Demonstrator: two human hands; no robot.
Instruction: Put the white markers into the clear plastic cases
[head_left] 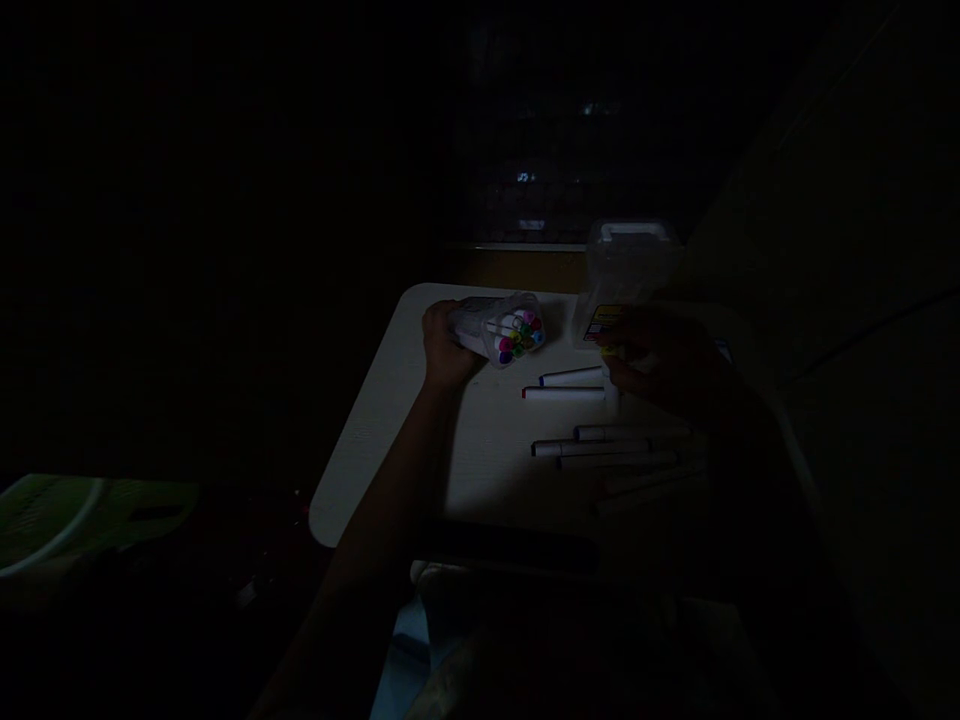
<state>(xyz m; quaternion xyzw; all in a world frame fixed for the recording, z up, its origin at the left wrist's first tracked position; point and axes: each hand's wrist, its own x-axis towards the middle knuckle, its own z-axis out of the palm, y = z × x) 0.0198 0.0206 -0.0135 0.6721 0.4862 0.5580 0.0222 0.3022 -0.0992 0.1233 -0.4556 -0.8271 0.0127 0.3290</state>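
Observation:
The scene is very dark. My left hand is wrapped round a clear plastic holder lying on its side, full of markers whose coloured caps face right. My right hand is in shadow over the white table, its fingers closed near a yellow-capped marker; the grip itself is hard to make out. Several white markers lie loose on the table under and in front of that hand.
A clear plastic case with a handle and a yellow label stands at the table's far edge. A pale green object sits at lower left. Dark surroundings hide everything else.

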